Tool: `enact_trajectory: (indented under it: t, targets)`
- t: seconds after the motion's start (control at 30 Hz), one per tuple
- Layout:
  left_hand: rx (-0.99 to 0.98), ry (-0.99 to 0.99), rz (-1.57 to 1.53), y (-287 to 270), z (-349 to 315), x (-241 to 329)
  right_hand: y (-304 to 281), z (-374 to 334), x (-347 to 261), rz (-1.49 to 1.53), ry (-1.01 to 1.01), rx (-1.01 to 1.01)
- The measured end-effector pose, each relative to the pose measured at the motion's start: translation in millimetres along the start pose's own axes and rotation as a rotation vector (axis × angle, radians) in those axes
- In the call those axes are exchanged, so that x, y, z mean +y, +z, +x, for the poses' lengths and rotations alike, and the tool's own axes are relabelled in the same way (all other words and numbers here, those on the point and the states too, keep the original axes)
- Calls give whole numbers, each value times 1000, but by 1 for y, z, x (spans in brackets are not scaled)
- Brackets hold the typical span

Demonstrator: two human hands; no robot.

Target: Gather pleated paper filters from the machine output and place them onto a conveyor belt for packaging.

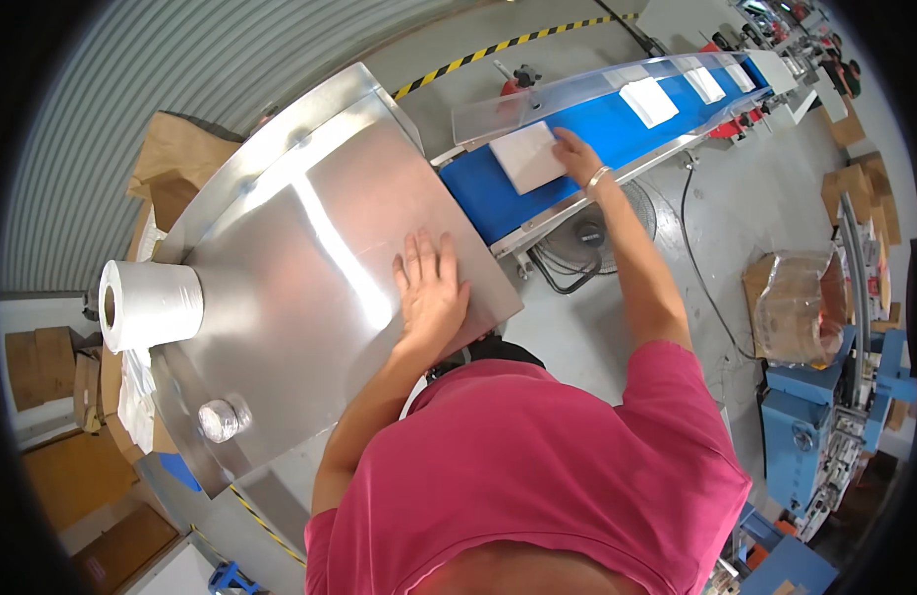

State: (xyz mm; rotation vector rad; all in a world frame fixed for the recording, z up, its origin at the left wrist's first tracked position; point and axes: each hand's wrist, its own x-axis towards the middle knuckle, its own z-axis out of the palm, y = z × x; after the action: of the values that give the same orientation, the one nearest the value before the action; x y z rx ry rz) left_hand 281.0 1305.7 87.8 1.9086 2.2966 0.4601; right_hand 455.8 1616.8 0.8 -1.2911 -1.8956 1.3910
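My left hand (pixel 431 293) lies flat on a shiny metal table (pixel 310 268), fingers spread, with nothing in it. On the blue conveyor belt (pixel 577 144), my right hand (pixel 579 159) grips the right edge of a flat white rectangular packet (pixel 526 161) near the belt's close end. The fingertips are partly hidden at the packet's edge. Farther up the belt lie several more white packets, the nearest being a bright one (pixel 649 103).
A roll of white film (pixel 153 303) and a small clear-wrapped roll (pixel 221 420) sit on the table's left side. A clear guard (pixel 498 114) runs along the belt. Below it stands a floor fan (pixel 587 236). A plastic-lined carton (pixel 796 307) and blue machine (pixel 798 436) are at right.
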Motion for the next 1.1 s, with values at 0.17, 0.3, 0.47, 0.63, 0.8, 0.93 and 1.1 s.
enact_trajectory:
  t: [0.17, 0.3, 0.47, 0.63, 0.8, 0.93, 1.1]
  targets:
    - [-54, -161, 8, 13, -24, -24, -56, 38, 17, -249, -244, 317]
    - [0, -284, -52, 18, -37, -39, -74, 33, -4, -488, -276, 802]
    - [177, -218, -64, 29, -50, -41, -34, -25, -21, -587, -634, 696]
    - [273, -194, -25, 46, -61, -48, 51, -79, -31, -365, -591, 414]
    - [247, -152, -15, 50, -66, -46, 81, -126, -47, -361, -529, 283]
    - [343, 42, -128, 50, -84, -64, 114, -156, -66, -337, -457, 221]
    - [297, 19, -165, 27, -151, -89, 198, -208, -99, -242, -553, 113]
